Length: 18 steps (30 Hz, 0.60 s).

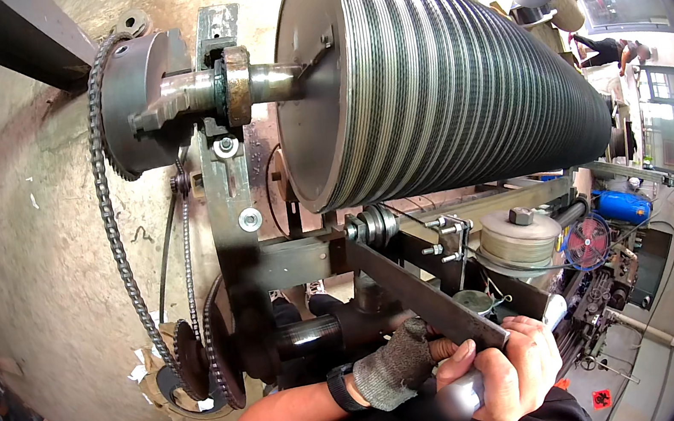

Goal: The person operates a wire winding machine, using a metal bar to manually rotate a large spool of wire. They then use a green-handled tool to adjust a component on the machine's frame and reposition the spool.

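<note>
A long flat metal bar [431, 296] slants down from the machine frame toward me. Bare-skinned, my right hand [511, 375] is closed around its near end, with the thumb on the left side and the fingers on the right. A smooth light-grey rounded piece [465, 395] shows blurred below that thumb. My left hand [398, 366] wears a grey fingerless glove, with a black watch on the wrist. Its fingers are curled close against the bar's underside; the bar and my right hand hide what they hold, if anything.
A large drum [457, 82] wound with dark and pale strands fills the upper middle. On the left a chain [101, 175] runs down to sprockets [218, 343]. A pale wound spool [522, 238], a red fan [588, 241] and a blue tank [622, 206] stand right. Another person [612, 49] bends far right.
</note>
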Motion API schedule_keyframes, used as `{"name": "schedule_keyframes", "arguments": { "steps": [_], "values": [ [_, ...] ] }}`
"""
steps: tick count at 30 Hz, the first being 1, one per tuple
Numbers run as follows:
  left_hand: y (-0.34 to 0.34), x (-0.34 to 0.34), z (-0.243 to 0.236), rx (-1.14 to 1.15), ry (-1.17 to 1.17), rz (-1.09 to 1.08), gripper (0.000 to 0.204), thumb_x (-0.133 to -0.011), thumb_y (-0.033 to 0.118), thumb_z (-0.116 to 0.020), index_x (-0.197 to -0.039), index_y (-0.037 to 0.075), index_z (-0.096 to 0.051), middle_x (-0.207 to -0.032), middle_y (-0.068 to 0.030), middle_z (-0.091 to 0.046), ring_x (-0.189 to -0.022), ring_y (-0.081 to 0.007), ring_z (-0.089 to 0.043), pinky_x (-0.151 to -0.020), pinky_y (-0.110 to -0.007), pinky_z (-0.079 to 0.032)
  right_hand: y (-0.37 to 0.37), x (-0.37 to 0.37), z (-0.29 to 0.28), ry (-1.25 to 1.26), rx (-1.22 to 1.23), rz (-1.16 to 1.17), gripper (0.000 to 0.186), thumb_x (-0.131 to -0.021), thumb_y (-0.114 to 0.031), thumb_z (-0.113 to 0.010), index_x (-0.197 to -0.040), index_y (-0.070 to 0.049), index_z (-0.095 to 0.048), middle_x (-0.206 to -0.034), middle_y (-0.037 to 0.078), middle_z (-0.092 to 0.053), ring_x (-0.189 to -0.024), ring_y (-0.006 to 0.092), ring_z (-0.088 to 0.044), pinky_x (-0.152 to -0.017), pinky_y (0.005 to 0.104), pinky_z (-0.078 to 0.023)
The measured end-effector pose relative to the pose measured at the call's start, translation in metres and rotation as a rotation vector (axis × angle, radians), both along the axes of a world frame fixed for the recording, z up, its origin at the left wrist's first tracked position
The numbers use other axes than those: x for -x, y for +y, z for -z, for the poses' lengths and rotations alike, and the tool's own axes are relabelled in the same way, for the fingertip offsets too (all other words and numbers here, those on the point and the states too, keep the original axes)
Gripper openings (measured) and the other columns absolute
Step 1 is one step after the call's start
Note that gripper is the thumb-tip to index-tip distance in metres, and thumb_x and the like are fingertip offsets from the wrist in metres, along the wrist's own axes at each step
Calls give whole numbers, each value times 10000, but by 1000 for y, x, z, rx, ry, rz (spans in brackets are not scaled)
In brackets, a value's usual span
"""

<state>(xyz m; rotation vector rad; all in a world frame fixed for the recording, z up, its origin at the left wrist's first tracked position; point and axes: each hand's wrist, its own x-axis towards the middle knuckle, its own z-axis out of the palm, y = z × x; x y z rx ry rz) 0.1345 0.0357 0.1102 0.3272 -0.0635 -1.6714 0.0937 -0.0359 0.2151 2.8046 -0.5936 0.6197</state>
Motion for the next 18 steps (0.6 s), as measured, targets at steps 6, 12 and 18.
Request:
{"name": "schedule_keyframes", "arguments": {
  "steps": [6,12,18],
  "values": [
    [2,-5,-5,-27,3,18,288,-864,171,-736,-1113,44,-666,-1076,-42,-693,-1019,-132,-624,-901,-314,-530,-3,0,-5,35,-101,-29,205,-708,-52,-691,-685,-34,-488,-642,152,-545,-547,318,-594,-565,429,-537],
    [2,-1,-3,5,10,-17,251,-887,156,-745,-1102,47,-676,-1058,-27,-692,-1013,-119,-616,-898,-297,-527,-7,0,-5,11,-109,-55,193,-703,-56,-693,-688,-25,-503,-635,150,-541,-542,311,-599,-551,426,-540],
    [3,1,-5,12,-62,-87,148,-957,86,-624,-1088,39,-673,-1050,-22,-687,-969,-109,-626,-828,-264,-531,-7,0,-4,4,-103,-61,187,-702,-64,-694,-696,-23,-512,-632,148,-540,-535,307,-598,-541,423,-538]
  ]
}}
